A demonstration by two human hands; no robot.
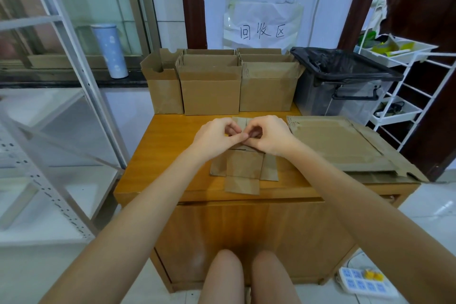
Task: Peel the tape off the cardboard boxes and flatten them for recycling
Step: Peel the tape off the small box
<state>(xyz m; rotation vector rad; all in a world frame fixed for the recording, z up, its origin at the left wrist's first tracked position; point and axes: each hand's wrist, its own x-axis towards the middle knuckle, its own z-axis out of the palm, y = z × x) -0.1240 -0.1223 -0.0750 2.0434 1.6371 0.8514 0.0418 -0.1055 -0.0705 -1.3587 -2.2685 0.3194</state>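
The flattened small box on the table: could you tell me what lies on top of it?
Both hands, left and right, pinch at the flattened small box's far end; whatever they pinch is hidden.

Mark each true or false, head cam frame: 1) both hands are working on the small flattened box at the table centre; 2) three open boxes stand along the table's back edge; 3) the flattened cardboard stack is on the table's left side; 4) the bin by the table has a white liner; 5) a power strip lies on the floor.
1) True: the left hand and right hand both pinch at the far end of the small flattened box.
2) True: three open boxes stand upright at the back of the table.
3) False: the flattened stack lies on the right side.
4) False: the bin has a black liner.
5) True: the power strip lies on the floor at lower right.
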